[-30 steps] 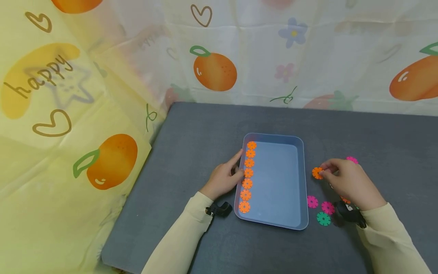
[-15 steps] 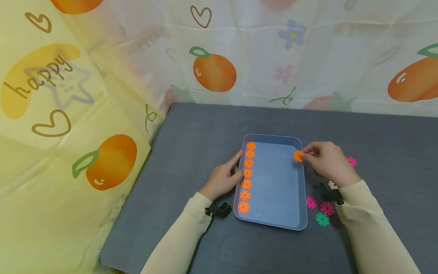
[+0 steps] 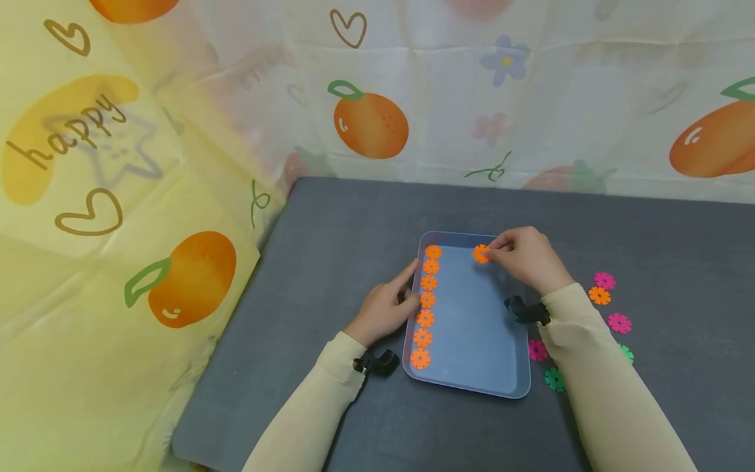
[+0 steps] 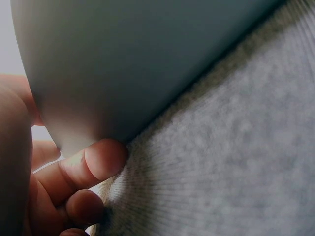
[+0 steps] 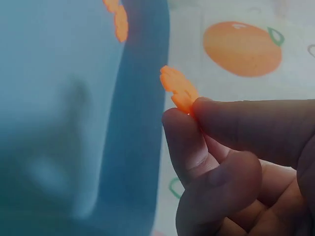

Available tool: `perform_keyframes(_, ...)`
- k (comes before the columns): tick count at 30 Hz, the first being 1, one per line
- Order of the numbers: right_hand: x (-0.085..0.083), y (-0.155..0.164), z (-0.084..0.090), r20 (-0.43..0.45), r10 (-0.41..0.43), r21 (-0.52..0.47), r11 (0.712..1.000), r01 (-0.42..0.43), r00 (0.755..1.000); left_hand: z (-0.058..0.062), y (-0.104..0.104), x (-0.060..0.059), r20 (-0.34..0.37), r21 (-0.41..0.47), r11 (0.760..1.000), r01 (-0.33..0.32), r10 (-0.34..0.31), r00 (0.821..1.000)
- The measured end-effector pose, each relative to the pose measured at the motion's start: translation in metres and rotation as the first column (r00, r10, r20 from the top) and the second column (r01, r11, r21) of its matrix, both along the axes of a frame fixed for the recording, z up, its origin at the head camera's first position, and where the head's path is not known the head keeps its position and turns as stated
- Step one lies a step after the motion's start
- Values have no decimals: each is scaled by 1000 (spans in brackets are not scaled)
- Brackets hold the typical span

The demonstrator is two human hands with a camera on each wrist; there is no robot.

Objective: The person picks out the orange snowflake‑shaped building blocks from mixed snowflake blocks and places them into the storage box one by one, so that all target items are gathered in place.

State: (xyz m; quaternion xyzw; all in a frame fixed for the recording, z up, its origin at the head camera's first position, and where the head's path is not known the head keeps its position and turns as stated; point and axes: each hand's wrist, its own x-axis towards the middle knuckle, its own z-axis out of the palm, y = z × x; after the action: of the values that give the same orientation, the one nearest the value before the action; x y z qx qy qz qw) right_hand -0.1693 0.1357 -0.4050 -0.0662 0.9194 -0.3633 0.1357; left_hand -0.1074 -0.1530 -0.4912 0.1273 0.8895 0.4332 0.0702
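Note:
Between thumb and fingertips my right hand [image 3: 529, 259] pinches an orange flower-shaped disc [image 3: 482, 254] by its edge, held over the far right part of the blue tray [image 3: 480, 314]. In the right wrist view the same notched disc [image 5: 178, 88] tilts up from the fingertips. Along the tray's left wall runs a column of several orange discs [image 3: 427, 300]. My left hand [image 3: 380, 308] grips the tray's left side, its thumb at the rim. The left wrist view shows its fingers [image 4: 106, 158] curled against the tray's outer wall [image 4: 108, 64].
Right of the tray lie loose discs: pink [image 3: 619, 323], orange [image 3: 600, 296] and green [image 3: 555, 379], some partly covered by my right forearm. The grey table [image 3: 336, 236] ends at a fruit-printed curtain [image 3: 436, 85] behind and to the left.
My right hand has carried the orange disc leftward and away from me, from the loose pile right of the tray to above its far end. The left hand stays put on the tray.

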Motion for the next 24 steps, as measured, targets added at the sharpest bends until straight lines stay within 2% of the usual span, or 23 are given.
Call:
perform_keyframes(14,-25,-32,-20,84,-39,-43,998,43,996,2,0,-1,-10,1,1000,10,-10,1000)
perform_keyframes(24,-29,-41,-38,69,-59,-66,996,63,996,2,-1,-1,-19,-2,1000,16,-16,1000)
